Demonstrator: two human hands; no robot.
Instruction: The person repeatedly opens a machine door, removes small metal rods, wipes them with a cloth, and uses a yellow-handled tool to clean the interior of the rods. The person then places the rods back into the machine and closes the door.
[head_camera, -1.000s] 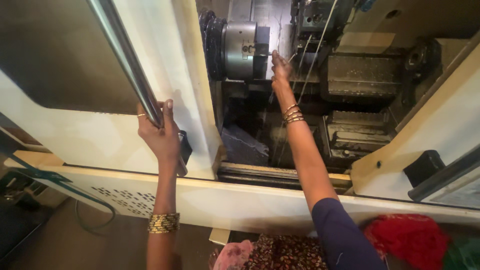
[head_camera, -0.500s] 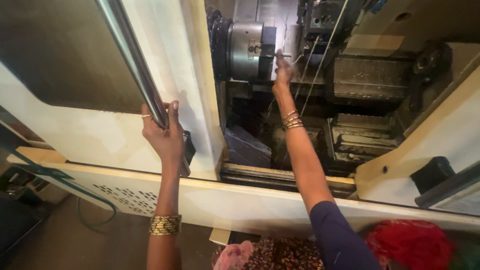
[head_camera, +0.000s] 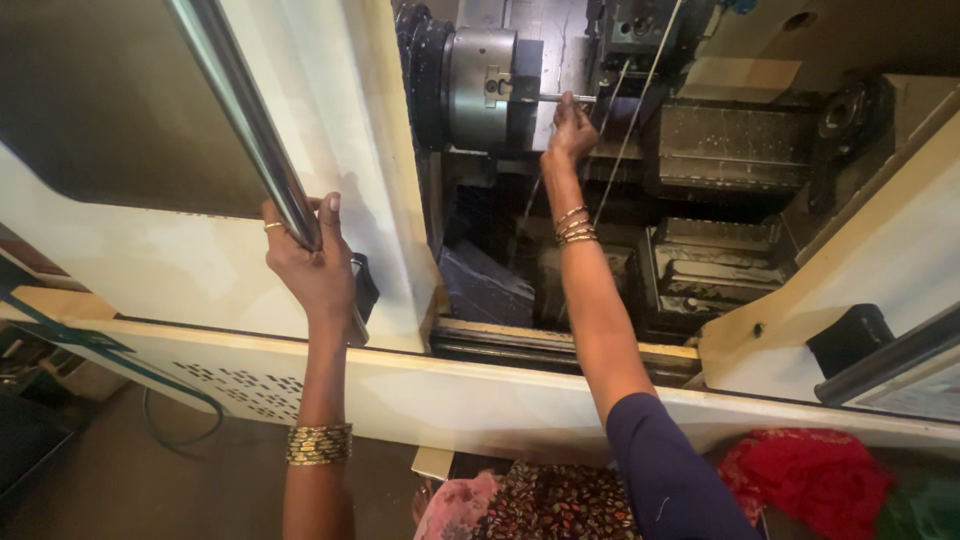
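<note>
Item: thin metal rod (head_camera: 565, 97), held in the chuck (head_camera: 480, 88) of the lathe, just past the fingertips of your right hand (head_camera: 572, 128). It sticks out level from the chuck face toward your hand, and the free end sits inside your grip.

Look: slim, straight, grey and bright, with a clean turned sheen. Far smaller than the round steel chuck that carries it.

Handling, as a judgement: stiff and light, likely slick with oil or coolant, with a possibly sharp cut edge at the tip. Take it near the free end, thumb and fingers pinched around the shaft, well clear of the chuck face.

Right hand: raised deep into the machine, fingers closed about the rod; the view is dim there, so the grip looks like a pinch but how firm it is cannot be told.

Left hand (head_camera: 308, 258): wrapped shut on the long polished door handle (head_camera: 245, 120), well apart from your right, at the edge of the cream sliding door (head_camera: 330, 100).

Nearby: tool block (head_camera: 735, 145) to the right of your right hand; dark chip tray (head_camera: 490, 290) beneath your forearm.
</note>
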